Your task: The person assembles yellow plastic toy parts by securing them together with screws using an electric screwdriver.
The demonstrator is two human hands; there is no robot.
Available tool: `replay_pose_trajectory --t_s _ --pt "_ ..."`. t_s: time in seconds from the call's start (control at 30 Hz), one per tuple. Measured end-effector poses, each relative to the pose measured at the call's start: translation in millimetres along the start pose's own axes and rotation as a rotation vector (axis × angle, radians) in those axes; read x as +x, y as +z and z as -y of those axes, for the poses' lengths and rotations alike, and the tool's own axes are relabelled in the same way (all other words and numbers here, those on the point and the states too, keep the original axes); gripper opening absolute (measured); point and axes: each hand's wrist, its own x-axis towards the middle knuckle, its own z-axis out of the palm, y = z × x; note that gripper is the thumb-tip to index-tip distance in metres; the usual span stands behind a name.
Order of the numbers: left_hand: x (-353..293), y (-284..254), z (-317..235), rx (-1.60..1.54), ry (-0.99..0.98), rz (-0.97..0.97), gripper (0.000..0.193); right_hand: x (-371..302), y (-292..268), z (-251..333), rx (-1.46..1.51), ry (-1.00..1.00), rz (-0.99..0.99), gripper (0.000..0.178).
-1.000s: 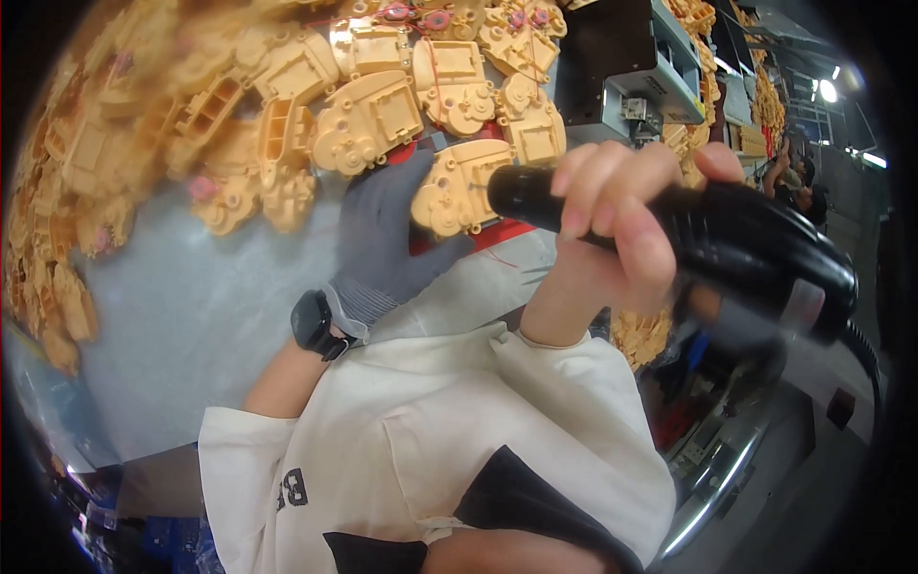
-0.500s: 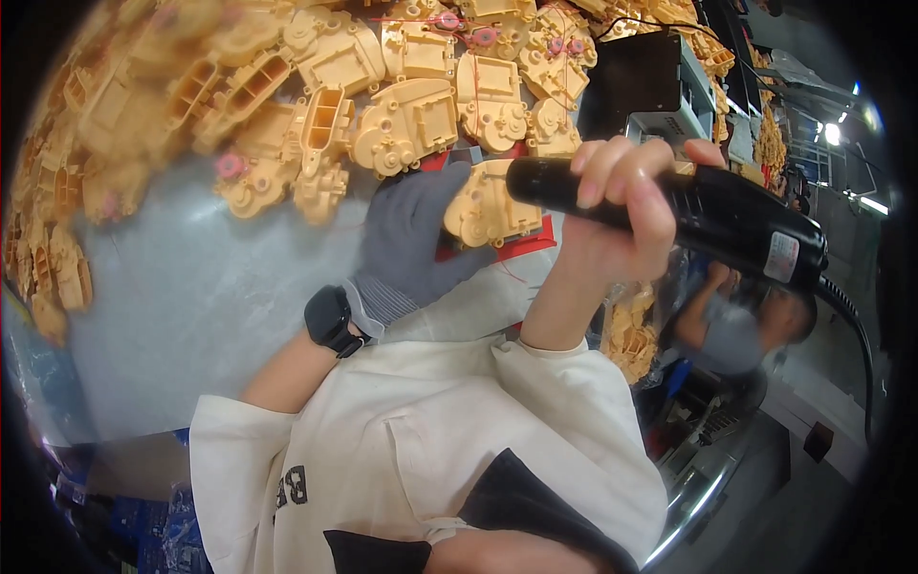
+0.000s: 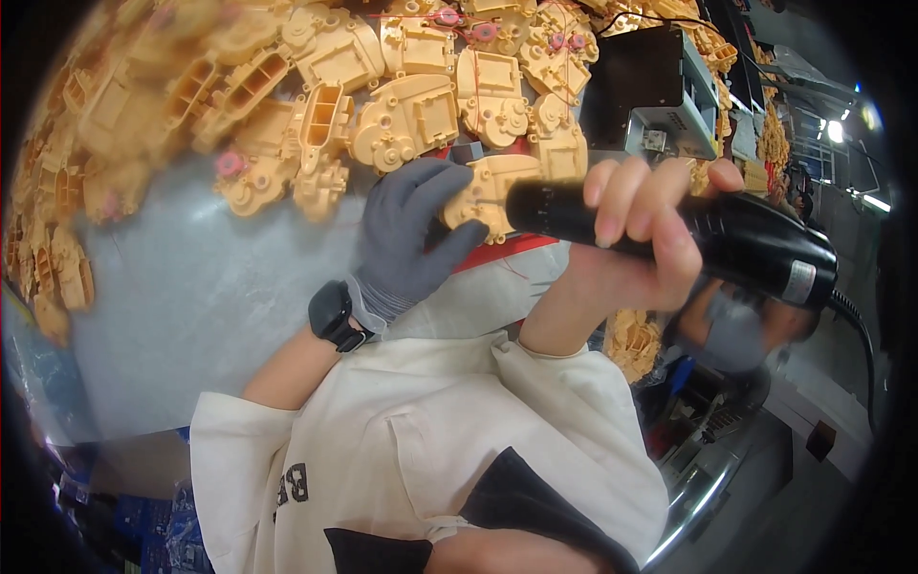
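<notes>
black corded tool (image 3: 760, 241) fills my right grip (image 3: 671, 239), closed round it. my gray-gloved left grip (image 3: 404, 230) half curls at one end of the yellow housing (image 3: 492, 182), above a red base (image 3: 516, 246); clamped or not, i can't tell.

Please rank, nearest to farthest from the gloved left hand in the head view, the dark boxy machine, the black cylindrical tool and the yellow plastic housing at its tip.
1. Yellow plastic housing, at the left hand.
2. Black cylindrical tool, rightward, in the right hand.
3. Dark boxy machine, upper right.
</notes>
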Motion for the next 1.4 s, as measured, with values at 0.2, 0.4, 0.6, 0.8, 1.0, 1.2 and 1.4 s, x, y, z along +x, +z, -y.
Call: replay_pose_trajectory --t_s 0.2,0.4,0.6,0.8,1.0,1.2,1.4 --pt "0.1 -1.2 2.9 -0.097 0.036 -0.058 0.025 -1.0 4.0 3.2 -0.015 0.069 0.040 0.056" --pt "0.0 -2.2 0.2 -0.089 0.016 -0.064 0.016 -1.4 4.0 3.8 -0.004 0.065 0.043 0.056" --pt "-1.8 -2.5 0.9 -0.087 0.013 -0.067 0.016 -2.0 3.3 2.5 -0.010 0.061 0.055 0.055" --pt "-2.2 -0.6 1.8 -0.101 0.025 -0.079 0.018 -2.2 3.0 1.4 -0.013 0.072 0.053 0.056" --pt "-0.9 -2.3 0.7 -0.039 0.065 -0.069 0.018 -2.6 2.7 1.1 0.006 0.092 0.030 0.055" --pt "-2.3 -5.4 5.7 0.020 0.094 -0.015 0.032 -2.1 2.9 -2.4 -0.027 0.082 0.054 0.055" --pt "-4.7 -0.4 3.4 0.145 0.119 -0.017 0.065 9.5 6.8 4.4 -0.159 -0.054 -0.055 0.054"
